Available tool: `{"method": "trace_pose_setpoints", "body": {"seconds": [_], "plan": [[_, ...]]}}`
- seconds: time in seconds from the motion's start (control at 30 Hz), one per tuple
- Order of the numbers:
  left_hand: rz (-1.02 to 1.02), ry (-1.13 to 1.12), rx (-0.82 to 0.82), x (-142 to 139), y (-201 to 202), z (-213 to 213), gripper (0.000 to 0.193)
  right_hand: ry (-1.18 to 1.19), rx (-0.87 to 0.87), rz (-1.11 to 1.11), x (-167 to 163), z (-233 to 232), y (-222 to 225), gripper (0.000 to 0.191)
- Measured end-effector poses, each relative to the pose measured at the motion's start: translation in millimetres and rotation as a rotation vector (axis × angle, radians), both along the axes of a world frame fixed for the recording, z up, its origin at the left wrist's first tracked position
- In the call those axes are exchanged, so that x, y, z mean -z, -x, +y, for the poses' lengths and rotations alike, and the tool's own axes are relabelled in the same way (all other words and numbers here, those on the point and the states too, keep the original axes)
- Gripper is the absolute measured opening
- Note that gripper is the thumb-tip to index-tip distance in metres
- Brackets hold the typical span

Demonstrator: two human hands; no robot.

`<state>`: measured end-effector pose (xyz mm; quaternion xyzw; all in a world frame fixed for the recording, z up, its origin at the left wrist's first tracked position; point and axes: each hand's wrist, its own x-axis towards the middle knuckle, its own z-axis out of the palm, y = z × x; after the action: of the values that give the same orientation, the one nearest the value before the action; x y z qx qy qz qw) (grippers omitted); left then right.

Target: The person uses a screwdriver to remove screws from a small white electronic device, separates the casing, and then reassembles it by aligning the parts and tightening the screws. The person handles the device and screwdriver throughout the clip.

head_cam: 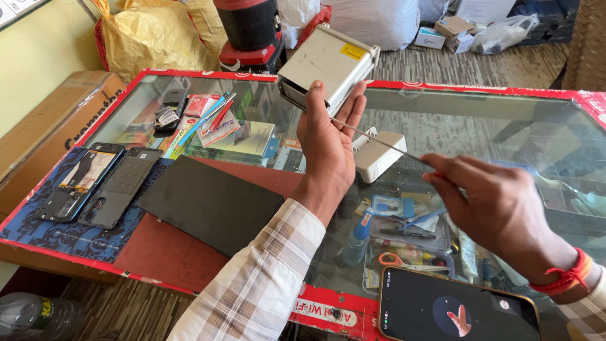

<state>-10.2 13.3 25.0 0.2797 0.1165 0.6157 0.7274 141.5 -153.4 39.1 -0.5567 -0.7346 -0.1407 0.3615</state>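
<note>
My left hand [328, 148] holds up a pale grey rectangular metal box [328, 63] above the glass counter [492, 126], fingers wrapped under its near edge. In my right hand [499, 208] is a long thin screwdriver [379, 140]; its tip reaches toward the lower edge of the box near my left fingers. A red thread band circles my right wrist. My left sleeve is checked.
A white adapter box [382, 155] sits on the glass. At left lie an opened phone [79, 180], a phone back cover [120, 186] and a black flat panel [211, 202]. A phone with a lit screen [457, 309] lies at the near edge. Bags and boxes stand behind.
</note>
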Motion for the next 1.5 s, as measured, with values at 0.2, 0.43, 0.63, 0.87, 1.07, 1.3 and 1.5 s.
{"method": "trace_pose_setpoints", "body": {"seconds": [0.2, 0.43, 0.63, 0.87, 1.07, 1.3, 1.5], "plan": [[-0.036, -0.018, -0.001, -1, -4, 0, 0.056, 0.237, 0.169, 0.336, -6, 0, -8, 0.030], [-0.086, -0.087, -0.118, -4, 4, 7, 0.058, 0.597, -0.286, 1.274, 12, 17, -34, 0.031], [-0.162, -0.087, -0.015, -8, 11, 6, 0.062, 0.691, -0.331, 1.406, 20, 18, -40, 0.033], [-0.129, -0.071, -0.042, -12, 13, 6, 0.067, 0.920, -0.247, 1.389, 8, 18, -28, 0.036], [-0.152, -0.037, -0.036, -9, 12, 6, 0.066, 0.923, -0.240, 1.351, 3, 13, -14, 0.041], [-0.166, -0.030, -0.039, -7, 12, 6, 0.063, 0.276, -0.242, 0.445, 15, 1, 2, 0.023], [-0.195, -0.048, 0.038, -6, 12, 1, 0.064, -0.001, 0.089, -0.425, 1, 0, -8, 0.024]]}}
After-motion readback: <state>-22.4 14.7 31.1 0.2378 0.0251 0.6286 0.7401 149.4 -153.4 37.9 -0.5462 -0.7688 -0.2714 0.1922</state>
